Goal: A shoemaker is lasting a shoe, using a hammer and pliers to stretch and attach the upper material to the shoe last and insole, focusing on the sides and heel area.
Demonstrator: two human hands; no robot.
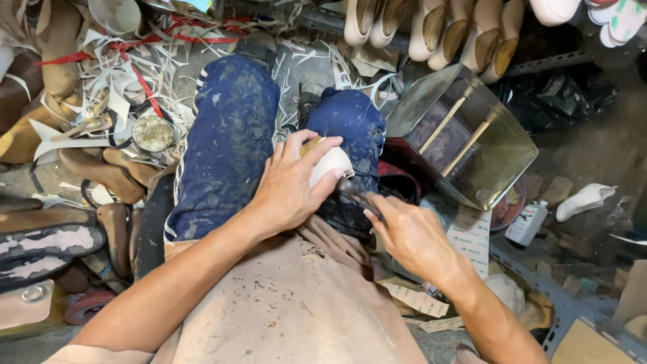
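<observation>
**Shoe on knee, tool at its heel**

Shoe (pixel 330 164) — cream, rounded, resting on the person's right knee over blue trousers (pixel 229 141). Left hand (pixel 290 185) wraps over it from above, fingers curled round the upper and thumb stretched along the top; grip firm and closed on the shoe, a tan patch of the shoe showing just past the thumb.

Tool (pixel 356 192) — dark, slim, metal-looking. Right hand (pixel 411 236) pinches its handle, fingers folded tight about it; the tip sits against the shoe just below the left fingertips. Exact kind of tool cannot be told.

Apron (pixel 296 303) — tan, dusty, flecked with scraps, spread under both forearms, on the near side of the grip.

Around the grip:
- Beyond it, past the knees: a litter of pale trimmings (pixel 135 81) with red strips, and a round tin (pixel 153 133).
- Further beyond, at the top edge: a row of cream shoes (pixel 438 30) with tan soles, hung toe-down.
- To the right-hand side: a large metal can (pixel 472 135), opened, two sticks standing in it.
- Further right: a small white bottle (pixel 527 222) and a loose white shoe piece (pixel 585 200).
- To the left-hand side: brown wooden lasts (pixel 101 172) and dark soles (pixel 47 243) on the floor.
- Just below the right hand: paper sheets (pixel 418 300) with green marks.
</observation>
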